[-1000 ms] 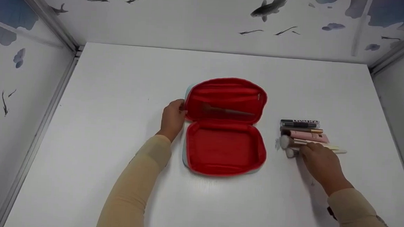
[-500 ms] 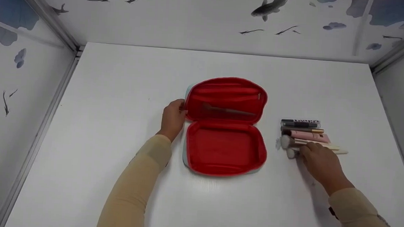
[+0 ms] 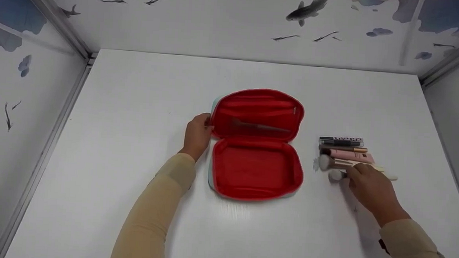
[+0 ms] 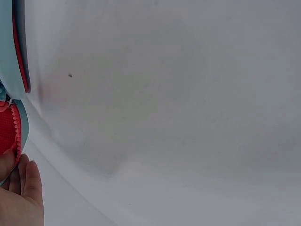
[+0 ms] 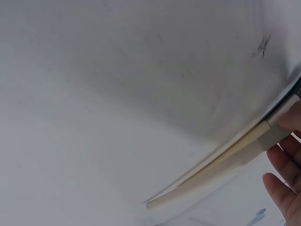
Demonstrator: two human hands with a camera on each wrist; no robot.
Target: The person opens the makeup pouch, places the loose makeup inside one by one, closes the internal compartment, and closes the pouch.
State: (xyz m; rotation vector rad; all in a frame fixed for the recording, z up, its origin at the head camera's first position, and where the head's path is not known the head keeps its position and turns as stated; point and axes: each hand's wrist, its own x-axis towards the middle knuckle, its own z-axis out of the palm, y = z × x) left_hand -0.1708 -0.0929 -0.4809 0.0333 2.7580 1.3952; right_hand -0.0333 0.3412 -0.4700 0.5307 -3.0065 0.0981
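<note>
An opened cosmetic bag [image 3: 257,169] with red lining and a pale blue outside lies mid-table. My left hand [image 3: 197,135] pinches the left edge of its raised lid; the left wrist view shows thumb and fingers on the zipper edge [image 4: 18,127]. A makeup brush [image 3: 263,127] lies in the lid. At the right, my right hand [image 3: 373,189] pinches a small makeup brush [image 3: 336,175] by its handle, its pale handle [image 5: 211,176] slanting down-left in the right wrist view. A larger brush [image 3: 325,162] lies just beyond it, partly hidden by the fingers.
Beyond the brushes lie a pink tube [image 3: 350,155], a dark brush with a gold end [image 3: 344,148], and dark slim tubes [image 3: 340,141]. White panels with fish pictures [image 3: 226,30] border the white table [image 3: 136,100] at the back and left.
My right hand has shifted slightly right and toward me, and the small brush has moved with it, a little apart from the larger one. My left hand keeps its hold on the lid.
</note>
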